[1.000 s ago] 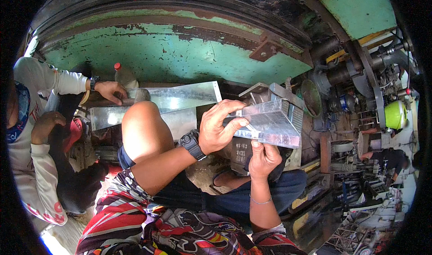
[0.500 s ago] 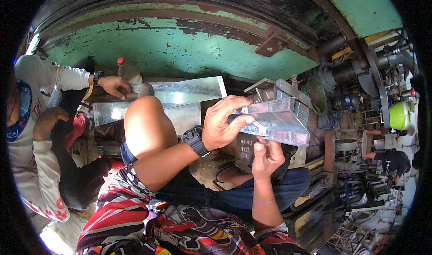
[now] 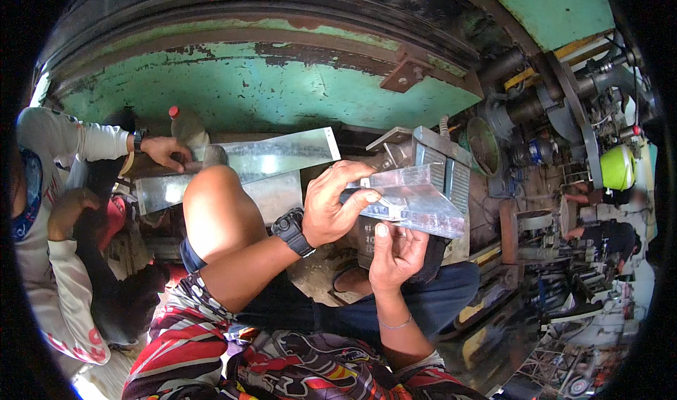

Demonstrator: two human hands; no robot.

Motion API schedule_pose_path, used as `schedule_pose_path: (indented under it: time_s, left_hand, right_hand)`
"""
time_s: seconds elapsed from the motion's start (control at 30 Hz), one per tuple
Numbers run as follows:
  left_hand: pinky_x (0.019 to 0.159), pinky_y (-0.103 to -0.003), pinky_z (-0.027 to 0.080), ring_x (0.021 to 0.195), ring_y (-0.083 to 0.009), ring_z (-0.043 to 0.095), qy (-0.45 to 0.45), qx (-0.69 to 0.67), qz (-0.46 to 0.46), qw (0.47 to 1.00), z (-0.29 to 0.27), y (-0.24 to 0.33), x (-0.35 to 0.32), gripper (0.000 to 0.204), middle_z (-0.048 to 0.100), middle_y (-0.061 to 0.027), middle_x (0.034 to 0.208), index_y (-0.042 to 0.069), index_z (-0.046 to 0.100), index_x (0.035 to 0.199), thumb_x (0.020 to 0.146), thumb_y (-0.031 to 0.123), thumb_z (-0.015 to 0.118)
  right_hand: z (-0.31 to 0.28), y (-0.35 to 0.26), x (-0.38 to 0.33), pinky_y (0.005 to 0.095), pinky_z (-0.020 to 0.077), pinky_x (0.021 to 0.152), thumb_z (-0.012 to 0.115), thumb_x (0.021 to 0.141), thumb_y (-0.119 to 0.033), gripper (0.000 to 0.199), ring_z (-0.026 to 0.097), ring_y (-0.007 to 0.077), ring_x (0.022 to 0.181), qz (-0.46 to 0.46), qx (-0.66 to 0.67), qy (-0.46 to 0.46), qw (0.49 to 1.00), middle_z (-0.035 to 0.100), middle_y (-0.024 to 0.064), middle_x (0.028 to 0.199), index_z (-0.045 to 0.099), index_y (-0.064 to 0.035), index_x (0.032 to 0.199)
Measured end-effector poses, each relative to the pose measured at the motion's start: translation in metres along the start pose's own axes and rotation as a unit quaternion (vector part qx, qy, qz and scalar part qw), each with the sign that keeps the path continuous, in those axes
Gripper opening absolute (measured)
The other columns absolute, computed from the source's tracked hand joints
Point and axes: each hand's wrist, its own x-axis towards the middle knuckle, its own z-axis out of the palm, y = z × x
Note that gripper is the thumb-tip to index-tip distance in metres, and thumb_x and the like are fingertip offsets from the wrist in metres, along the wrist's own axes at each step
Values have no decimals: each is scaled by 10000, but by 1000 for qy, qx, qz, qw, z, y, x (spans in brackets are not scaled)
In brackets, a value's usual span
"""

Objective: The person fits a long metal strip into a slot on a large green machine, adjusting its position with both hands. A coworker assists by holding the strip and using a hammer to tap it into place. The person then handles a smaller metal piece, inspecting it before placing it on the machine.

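Observation:
A folded piece of shiny sheet metal (image 3: 434,206) with bent-up sides and a slanted end is held above my lap. My left hand (image 3: 337,201), below a black wristwatch, grips its left end between thumb and fingers. From below, my right hand (image 3: 398,257) pinches the near lower edge, thumb upward; its fingertips are partly hidden by the metal. Just behind the piece stands a grey metal vise (image 3: 441,156) with ribbed sides. A dark box-like block (image 3: 368,241) with markings shows underneath.
Flat metal sheets (image 3: 282,153) lie to the left, beyond my raised knee. A co-worker's hand (image 3: 166,153) rests by a hammer head (image 3: 215,156) on them. A red-capped bottle (image 3: 187,126) stands behind. A green machine panel (image 3: 233,93) spans the far side.
The sheet metal piece has tilted, showing more of its inner channel. Both hands keep hold of it. The whole view has shifted slightly, moving the surroundings left in the picture.

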Motion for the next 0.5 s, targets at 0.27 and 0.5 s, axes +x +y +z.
schedule_pose_path:
  time_s: [0.27, 0.5]
  left_hand:
    - [840, -417, 569, 935, -348, 710, 8, 5, 1, 1000, -1, -3, -1, 337, 725, -179, 1050, 5, 656, 1135, 867, 143, 807]
    - [826, -410, 563, 910, -347, 705, 12, 8, 4, 1000, -1, -4, -1, 345, 725, -179, 1049, 5, 653, 1149, 873, 144, 806]
  right_hand:
    - [0, 1, 3, 307, 530, 924, 714, 952, 20, 334, 629, 156, 1051, 8, -46, -3, 999, 665, 130, 1208, 584, 57, 1258]
    - [-4, 5, 0, 325, 542, 860, 773, 914, -31, 277, 671, 182, 971, 33, -68, 10, 997, 721, 135, 1125, 668, 44, 1159]
